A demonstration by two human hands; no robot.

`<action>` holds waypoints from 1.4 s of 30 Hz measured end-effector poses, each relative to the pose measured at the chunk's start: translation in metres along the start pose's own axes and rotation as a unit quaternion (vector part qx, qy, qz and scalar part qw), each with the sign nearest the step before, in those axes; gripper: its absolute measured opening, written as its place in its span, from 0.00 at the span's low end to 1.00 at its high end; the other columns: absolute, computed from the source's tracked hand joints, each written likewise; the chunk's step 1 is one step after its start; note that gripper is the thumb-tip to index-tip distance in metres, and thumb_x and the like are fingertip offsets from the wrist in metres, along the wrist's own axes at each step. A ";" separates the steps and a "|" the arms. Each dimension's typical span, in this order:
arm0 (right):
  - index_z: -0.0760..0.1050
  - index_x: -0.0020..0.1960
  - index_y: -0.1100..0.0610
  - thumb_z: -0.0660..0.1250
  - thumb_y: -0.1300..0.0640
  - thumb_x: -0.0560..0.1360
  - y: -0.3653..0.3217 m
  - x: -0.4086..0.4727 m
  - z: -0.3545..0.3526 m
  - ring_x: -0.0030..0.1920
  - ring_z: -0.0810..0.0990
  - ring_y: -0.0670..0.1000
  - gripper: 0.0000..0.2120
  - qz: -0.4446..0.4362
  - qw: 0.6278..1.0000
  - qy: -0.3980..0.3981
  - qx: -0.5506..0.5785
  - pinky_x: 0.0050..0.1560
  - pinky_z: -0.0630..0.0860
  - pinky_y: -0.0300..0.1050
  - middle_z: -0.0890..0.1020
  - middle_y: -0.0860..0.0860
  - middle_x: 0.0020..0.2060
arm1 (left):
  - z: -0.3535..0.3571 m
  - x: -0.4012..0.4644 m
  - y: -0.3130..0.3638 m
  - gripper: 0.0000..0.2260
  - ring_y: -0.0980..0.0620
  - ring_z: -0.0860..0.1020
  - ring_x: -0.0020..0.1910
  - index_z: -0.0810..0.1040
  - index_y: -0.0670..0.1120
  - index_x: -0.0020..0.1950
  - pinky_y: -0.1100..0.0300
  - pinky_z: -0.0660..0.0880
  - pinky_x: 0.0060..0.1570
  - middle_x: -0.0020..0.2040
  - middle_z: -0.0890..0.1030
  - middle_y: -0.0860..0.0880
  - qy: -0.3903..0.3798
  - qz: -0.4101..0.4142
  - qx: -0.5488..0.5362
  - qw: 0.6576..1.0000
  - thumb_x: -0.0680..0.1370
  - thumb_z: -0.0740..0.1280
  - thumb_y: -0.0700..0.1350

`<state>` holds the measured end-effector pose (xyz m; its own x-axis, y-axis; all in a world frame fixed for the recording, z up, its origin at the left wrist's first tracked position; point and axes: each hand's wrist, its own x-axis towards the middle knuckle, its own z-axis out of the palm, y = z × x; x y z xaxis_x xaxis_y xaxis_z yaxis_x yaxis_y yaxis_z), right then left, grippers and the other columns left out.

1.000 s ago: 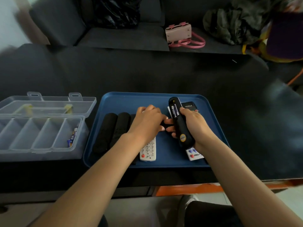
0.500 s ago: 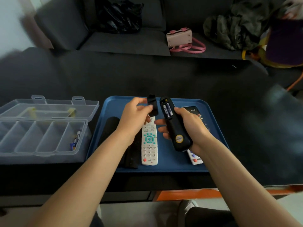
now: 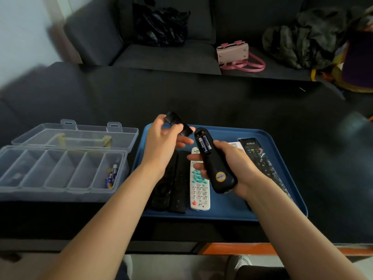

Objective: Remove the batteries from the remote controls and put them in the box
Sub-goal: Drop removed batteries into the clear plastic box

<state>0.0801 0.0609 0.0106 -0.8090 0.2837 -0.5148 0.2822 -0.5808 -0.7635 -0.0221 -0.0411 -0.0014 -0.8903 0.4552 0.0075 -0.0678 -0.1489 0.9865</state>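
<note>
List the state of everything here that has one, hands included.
Clear plastic compartment box: lid open, batteries in rightmost compartment.
Black remote control: back up, cover off, two batteries inside.
Black battery cover: detached.
Left hand: holds the cover.
Right hand: grips the remote.

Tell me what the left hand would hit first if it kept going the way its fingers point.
The left hand, holding the battery cover, points right, toward the black remote in the right hand; it probably meets that first, though depth is unclear.
</note>
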 end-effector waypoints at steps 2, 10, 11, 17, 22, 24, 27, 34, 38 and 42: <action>0.72 0.54 0.62 0.51 0.52 0.83 0.000 0.000 0.002 0.27 0.80 0.52 0.16 0.005 1.000 -0.007 0.002 0.26 0.75 0.38 0.83 0.62 0.41 | -0.003 0.000 0.003 0.04 0.53 0.81 0.34 0.73 0.45 0.49 0.67 0.75 0.34 0.45 0.84 0.43 -0.018 0.003 -0.024 1.000 0.79 0.59 0.41; 0.72 0.54 0.61 0.51 0.52 0.83 0.003 0.002 0.004 0.26 0.80 0.52 0.16 0.010 1.000 -0.006 0.012 0.25 0.75 0.38 0.83 0.62 0.40 | 0.001 -0.005 -0.001 0.14 0.48 0.83 0.48 0.77 0.39 0.52 0.63 0.77 0.47 0.49 0.83 0.42 -0.078 0.019 -0.014 0.997 0.80 0.59 0.49; 0.72 0.53 0.62 0.51 0.52 0.83 0.003 0.002 0.005 0.26 0.80 0.52 0.16 0.010 1.000 -0.006 0.012 0.25 0.75 0.38 0.83 0.62 0.39 | 0.001 -0.007 -0.001 0.15 0.48 0.83 0.48 0.77 0.38 0.52 0.64 0.77 0.46 0.49 0.83 0.41 -0.082 0.028 -0.008 0.996 0.80 0.59 0.49; 0.72 0.53 0.61 0.51 0.51 0.83 0.006 0.003 0.008 0.28 0.80 0.52 0.16 0.005 1.000 -0.002 0.009 0.26 0.75 0.38 0.83 0.61 0.40 | 0.002 -0.008 -0.004 0.09 0.59 0.79 0.45 0.78 0.55 0.53 0.68 0.72 0.43 0.56 0.78 0.51 -0.041 0.107 0.127 0.985 0.79 0.60 0.51; 0.72 0.55 0.62 0.50 0.51 0.83 0.008 0.005 0.009 0.28 0.79 0.52 0.17 0.001 1.000 0.004 0.019 0.26 0.75 0.38 0.82 0.61 0.41 | 0.003 -0.007 -0.004 0.09 0.61 0.77 0.43 0.78 0.57 0.54 0.70 0.73 0.42 0.49 0.79 0.58 -0.041 0.087 0.120 0.988 0.79 0.59 0.52; 0.72 0.57 0.63 0.50 0.51 0.83 0.008 0.004 0.005 0.28 0.79 0.52 0.18 -0.001 0.999 0.009 0.033 0.26 0.75 0.38 0.82 0.61 0.42 | 0.009 -0.008 -0.007 0.10 0.62 0.77 0.44 0.78 0.57 0.54 0.70 0.73 0.43 0.48 0.79 0.57 -0.049 0.083 0.111 0.989 0.79 0.58 0.52; 0.72 0.55 0.62 0.50 0.51 0.83 0.008 0.005 0.004 0.27 0.79 0.51 0.17 0.000 0.999 0.008 0.042 0.25 0.75 0.38 0.82 0.61 0.41 | 0.012 -0.012 -0.008 0.10 0.60 0.78 0.48 0.78 0.56 0.56 0.69 0.73 0.46 0.49 0.80 0.54 -0.058 0.073 0.106 0.990 0.79 0.59 0.52; 0.74 0.47 0.61 0.53 0.53 0.82 0.007 0.009 0.003 0.24 0.79 0.50 0.15 -0.015 0.998 0.035 0.042 0.24 0.75 0.38 0.81 0.56 0.28 | 0.012 -0.016 -0.018 0.14 0.62 0.74 0.59 0.78 0.53 0.60 0.68 0.69 0.58 0.58 0.79 0.58 -0.065 0.127 0.258 0.956 0.76 0.67 0.49; 0.73 0.50 0.61 0.54 0.53 0.82 0.007 0.012 0.002 0.23 0.77 0.50 0.14 -0.022 0.998 0.056 0.038 0.24 0.74 0.39 0.79 0.58 0.37 | 0.011 -0.016 -0.018 0.20 0.62 0.70 0.64 0.74 0.49 0.65 0.80 0.60 0.59 0.64 0.75 0.55 -0.096 0.165 0.336 0.922 0.74 0.69 0.47; 0.74 0.50 0.61 0.54 0.53 0.82 0.006 0.011 0.001 0.26 0.78 0.50 0.14 -0.029 0.997 0.056 0.039 0.27 0.75 0.40 0.80 0.58 0.38 | 0.008 -0.016 -0.017 0.21 0.65 0.65 0.67 0.69 0.49 0.70 0.81 0.58 0.60 0.69 0.70 0.55 -0.149 0.144 0.317 0.926 0.77 0.65 0.48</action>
<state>0.0722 0.0597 0.0007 -0.7594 0.3987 -0.5141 0.1918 -0.6179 -0.7625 -0.0031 -0.0389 -0.0167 -0.6605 0.7124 0.2369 0.5149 0.2001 0.8336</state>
